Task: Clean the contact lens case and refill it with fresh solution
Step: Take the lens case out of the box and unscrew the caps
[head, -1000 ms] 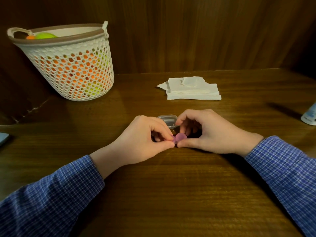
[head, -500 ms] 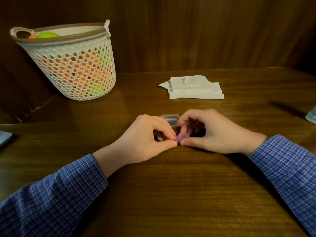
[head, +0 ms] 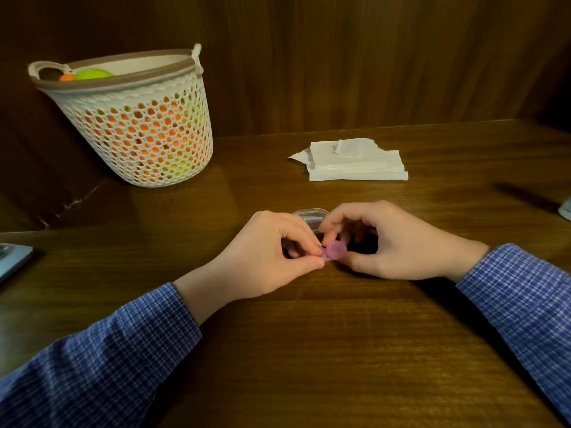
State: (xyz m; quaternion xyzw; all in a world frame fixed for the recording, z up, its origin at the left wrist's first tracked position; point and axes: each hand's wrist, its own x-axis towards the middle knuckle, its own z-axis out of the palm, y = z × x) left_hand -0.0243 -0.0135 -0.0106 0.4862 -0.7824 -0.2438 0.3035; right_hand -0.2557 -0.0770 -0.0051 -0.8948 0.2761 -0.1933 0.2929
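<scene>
A small purple contact lens case (head: 335, 250) sits between both hands at the middle of the wooden table (head: 309, 350). My left hand (head: 265, 261) pinches its left end with thumb and forefinger. My right hand (head: 386, 239) curls over its right side, thumb and fingers on the round purple cap. Most of the case is hidden by the fingers. Just behind the hands lies a clear plastic box (head: 310, 216), partly covered. At the far right edge a sliver of a pale bottle (head: 566, 208) shows.
A white perforated basket (head: 139, 125) holding orange and green balls stands at the back left. A stack of white paper tissues (head: 355, 160) lies behind the hands. A grey flat device (head: 12, 261) pokes in at the left edge. Wood panelling walls the back.
Both hands stay on the purple case with only slight finger shifts. The camera has drifted a little, sliding the bottle at the right edge nearly out of frame.
</scene>
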